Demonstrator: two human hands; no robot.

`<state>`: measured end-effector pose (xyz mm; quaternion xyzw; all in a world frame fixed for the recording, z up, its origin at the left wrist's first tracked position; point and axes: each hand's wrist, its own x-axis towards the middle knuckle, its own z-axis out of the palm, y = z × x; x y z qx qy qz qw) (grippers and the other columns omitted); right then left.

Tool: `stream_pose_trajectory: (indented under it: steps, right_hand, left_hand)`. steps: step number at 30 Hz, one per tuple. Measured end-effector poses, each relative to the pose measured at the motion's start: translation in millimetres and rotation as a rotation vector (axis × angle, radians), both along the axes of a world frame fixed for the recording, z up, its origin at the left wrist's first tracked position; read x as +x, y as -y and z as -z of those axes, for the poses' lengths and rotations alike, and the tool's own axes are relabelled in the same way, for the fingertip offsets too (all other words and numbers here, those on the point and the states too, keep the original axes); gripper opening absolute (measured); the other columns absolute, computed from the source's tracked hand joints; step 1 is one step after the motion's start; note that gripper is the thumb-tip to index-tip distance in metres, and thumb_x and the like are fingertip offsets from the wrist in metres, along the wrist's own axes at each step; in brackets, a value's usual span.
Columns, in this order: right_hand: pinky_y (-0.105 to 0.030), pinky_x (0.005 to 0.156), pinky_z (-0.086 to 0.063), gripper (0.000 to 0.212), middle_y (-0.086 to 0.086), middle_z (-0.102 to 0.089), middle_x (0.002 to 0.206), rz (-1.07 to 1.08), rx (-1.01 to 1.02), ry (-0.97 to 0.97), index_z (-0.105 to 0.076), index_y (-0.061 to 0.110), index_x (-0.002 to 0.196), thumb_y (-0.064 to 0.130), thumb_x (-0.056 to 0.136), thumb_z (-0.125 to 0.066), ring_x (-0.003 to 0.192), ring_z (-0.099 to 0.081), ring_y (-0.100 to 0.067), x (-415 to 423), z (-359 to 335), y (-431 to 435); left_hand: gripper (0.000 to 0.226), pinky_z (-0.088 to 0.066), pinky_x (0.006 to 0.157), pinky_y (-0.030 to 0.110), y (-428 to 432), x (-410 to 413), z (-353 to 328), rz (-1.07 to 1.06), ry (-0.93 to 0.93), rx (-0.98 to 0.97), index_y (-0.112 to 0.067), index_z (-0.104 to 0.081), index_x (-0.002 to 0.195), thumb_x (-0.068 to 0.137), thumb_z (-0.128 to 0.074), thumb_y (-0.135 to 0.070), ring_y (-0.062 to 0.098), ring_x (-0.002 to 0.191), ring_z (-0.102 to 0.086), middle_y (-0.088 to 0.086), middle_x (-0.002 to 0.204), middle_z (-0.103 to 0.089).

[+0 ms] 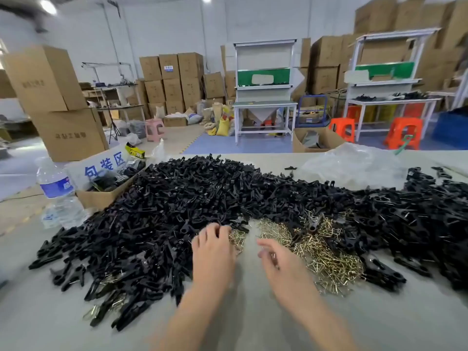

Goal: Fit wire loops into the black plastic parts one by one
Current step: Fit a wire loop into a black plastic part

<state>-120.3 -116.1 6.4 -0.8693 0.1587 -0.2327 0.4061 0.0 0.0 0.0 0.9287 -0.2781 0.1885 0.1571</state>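
Observation:
A wide heap of black plastic parts (pixel 177 214) covers the table from left to right. Brass-coloured wire loops (pixel 326 257) lie in a loose pile in front of it, right of centre. My left hand (pixel 212 254) lies palm down, fingers apart, with its fingertips at the heap's near edge beside a few loops (pixel 238 238); nothing is in it. My right hand (pixel 281 267) hovers at the left edge of the loop pile, fingers curled, pinching what looks like a small wire loop (pixel 273 256).
A water bottle (pixel 57 191) and an open cardboard box (pixel 106 191) with a blue-lettered sign stand at the table's left. A crumpled clear plastic bag (pixel 354 165) lies at the back right. Bare table surface (pixel 253 312) surrounds my forearms. Stacked cartons, workbenches and stools fill the room behind.

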Motion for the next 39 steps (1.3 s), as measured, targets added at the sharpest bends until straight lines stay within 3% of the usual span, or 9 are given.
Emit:
stream_pose_trajectory:
  steps: [3, 9, 14, 18, 26, 29, 32, 35, 39]
  right_hand:
    - [-0.007, 0.062, -0.033, 0.028, 0.015, -0.069, 0.116, 0.033, -0.002, -0.001, -0.062, 0.033, 0.125, 0.022, 0.105, -0.045, 0.06, -0.045, 0.016, 32, 4, 23]
    - [-0.007, 0.062, -0.032, 0.028, 0.017, -0.065, 0.106, 0.023, -0.004, -0.013, -0.064, 0.031, 0.123, 0.019, 0.105, -0.046, 0.06, -0.045, 0.015, 68, 18, 38]
    - [-0.026, 0.086, -0.049, 0.026, 0.016, -0.065, 0.119, 0.034, -0.105, 0.011, -0.063, 0.03, 0.122, 0.02, 0.105, -0.046, 0.096, -0.061, -0.002, 72, 28, 36]
    - [-0.029, 0.082, -0.052, 0.026, 0.024, -0.061, 0.12, 0.045, -0.172, 0.04, -0.063, 0.033, 0.12, 0.02, 0.104, -0.046, 0.095, -0.062, -0.001, 69, 30, 34]
    - [-0.015, 0.07, -0.044, 0.035, 0.024, -0.056, 0.103, 0.012, -0.107, 0.225, -0.063, 0.032, 0.121, 0.009, 0.1, -0.047, 0.089, -0.059, -0.001, 58, 26, 35]
    - [-0.013, 0.067, -0.04, 0.037, 0.023, -0.057, 0.104, -0.019, -0.079, 0.247, -0.061, 0.035, 0.121, 0.008, 0.1, -0.047, 0.081, -0.059, -0.006, 55, 27, 34]
    - [-0.016, 0.071, -0.044, 0.038, 0.022, -0.057, 0.105, -0.04, -0.029, 0.249, -0.062, 0.036, 0.12, 0.008, 0.1, -0.045, 0.084, -0.061, -0.008, 54, 29, 33]
    - [-0.018, 0.07, -0.046, 0.037, 0.02, -0.061, 0.104, -0.048, 0.081, 0.243, -0.063, 0.037, 0.12, 0.009, 0.102, -0.046, 0.086, -0.064, -0.01, 54, 28, 35]
    - [-0.025, 0.068, -0.054, 0.029, 0.016, -0.07, 0.105, -0.124, 0.45, 0.223, -0.063, 0.041, 0.123, 0.022, 0.107, -0.047, 0.086, -0.069, -0.01, 55, 21, 34]
  left_hand:
    - [0.051, -0.022, 0.118, 0.042, 6, 42, 1, -0.113, 0.003, 0.226, -0.026, -0.033, 0.15, 0.1, -0.041, -0.031, 0.026, 0.143, -0.033, 0.006, 0.157, -0.031]
    - [0.047, -0.035, 0.105, 0.044, 15, 73, -6, 0.058, -0.046, 0.532, -0.026, -0.039, 0.147, 0.101, -0.039, -0.038, 0.034, 0.13, -0.04, 0.005, 0.145, -0.044]
    - [0.039, -0.046, 0.092, 0.037, 16, 79, -19, 0.108, 0.027, 0.581, -0.02, -0.042, 0.14, 0.103, -0.041, -0.031, 0.027, 0.125, -0.043, 0.001, 0.134, -0.052]
    - [0.034, -0.048, 0.075, 0.032, 13, 83, -21, 0.075, 0.038, 0.505, -0.022, -0.048, 0.134, 0.104, -0.039, -0.034, 0.017, 0.121, -0.048, -0.007, 0.125, -0.059]
    - [0.037, -0.049, 0.088, 0.044, 4, 79, -21, 0.195, -0.304, -0.134, -0.014, -0.05, 0.138, 0.107, -0.037, -0.029, 0.03, 0.103, -0.059, 0.003, 0.106, -0.066]
    - [0.043, -0.044, 0.097, 0.043, 7, 71, -19, 0.101, -0.147, -0.065, -0.01, -0.045, 0.145, 0.108, -0.034, -0.029, 0.03, 0.117, -0.056, 0.008, 0.13, -0.061]
    - [0.04, -0.044, 0.091, 0.042, 10, 62, -15, 0.062, -0.006, -0.097, -0.01, -0.051, 0.139, 0.107, -0.036, -0.029, 0.031, 0.11, -0.061, 0.009, 0.125, -0.062]
    - [0.037, -0.042, 0.088, 0.033, 17, 54, -10, 0.145, -0.111, -0.352, -0.017, -0.054, 0.135, 0.106, -0.038, -0.033, 0.022, 0.109, -0.06, 0.001, 0.123, -0.061]
    - [0.022, -0.041, 0.086, 0.007, 39, 20, 4, 0.341, -0.343, -0.598, -0.038, -0.053, 0.124, 0.105, -0.045, -0.03, -0.009, 0.106, -0.055, -0.017, 0.116, -0.059]
